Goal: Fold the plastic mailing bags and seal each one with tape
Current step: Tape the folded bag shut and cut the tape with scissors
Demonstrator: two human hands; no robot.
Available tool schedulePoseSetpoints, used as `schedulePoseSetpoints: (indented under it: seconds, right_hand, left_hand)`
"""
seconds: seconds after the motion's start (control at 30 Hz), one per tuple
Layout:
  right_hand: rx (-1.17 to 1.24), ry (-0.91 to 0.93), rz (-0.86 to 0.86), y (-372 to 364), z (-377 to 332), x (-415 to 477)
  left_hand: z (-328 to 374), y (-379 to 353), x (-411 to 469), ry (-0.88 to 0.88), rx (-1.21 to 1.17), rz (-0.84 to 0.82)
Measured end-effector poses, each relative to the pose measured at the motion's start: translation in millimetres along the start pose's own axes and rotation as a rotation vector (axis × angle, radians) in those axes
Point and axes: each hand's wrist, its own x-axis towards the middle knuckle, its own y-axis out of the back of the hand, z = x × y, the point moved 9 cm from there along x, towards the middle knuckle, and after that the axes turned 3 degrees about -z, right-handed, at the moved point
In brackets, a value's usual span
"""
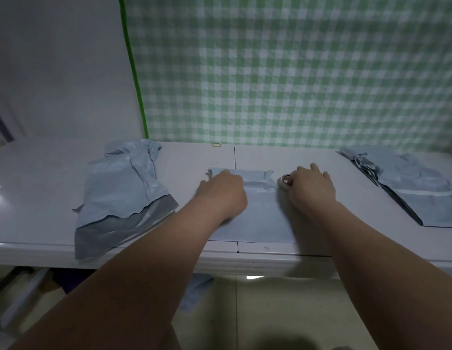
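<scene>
Left hand [221, 190] is down on the folded top of the centre mailing bag [260, 215], pressing the fold flat. Its fingers are hidden past the knuckles, so I can't tell if they're flat or pinching. Right hand [312, 186] is curled round a small tape roll [285, 182] at its thumb side, with the outer fingers fanned. The roll sits just off the fold's 3 o'clock end, on the bench [43, 178]. The bag lies flat with its lower edge near the bench's front lip. Judgement: thin poly film, near weightless, slick and springy, so the fold will pop open if unloaded. Keep the left palm on the crease, pin near the fold line rather than the body, and run the tape across flap onto body. The bag may slide on the glossy top, so push down, not sideways. A crumpled stack of bags [126, 188] sits at 9 o'clock, partly overhanging the front edge, and another stack [419, 190] at 3 o'clock. A rubber band [216, 145] lies at 12 o'clock by the green checked cloth [295, 72].
</scene>
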Motion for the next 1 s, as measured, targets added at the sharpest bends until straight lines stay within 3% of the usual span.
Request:
schedulePoseSetpoints:
  seconds: [0.07,0.17,0.27,0.37,0.6,0.83,1.0]
  right_hand:
    - [0.084,0.065,0.059,13,-8,-1]
    - [0.650,0.023,0.108,33,-11,-8]
    - [1.301,-0.055,-0.146,24,-26,-25]
    - [1.610,-0.126,-0.333,20,-41,-48]
    - [1.788,-0.235,-0.458,7,-49,-79]
    - [1.876,-0.212,-0.371,7,-41,-91]
    - [1.968,-0.202,-0.332,10,-40,-92]
  left_hand:
    - [7,7,0,-0.083,-0.064,0.074]
    - [21,21,-5,-0.226,-0.215,0.168]
    - [28,34,-18,-0.293,-0.551,0.242]
    - [27,36,-31,-0.283,-0.888,0.237]
    - [30,40,-59,-0.327,-0.911,0.314]
    - [26,22,-63,-0.267,-1.570,0.058]
    - [29,15,-60,-0.231,-1.763,-0.036]
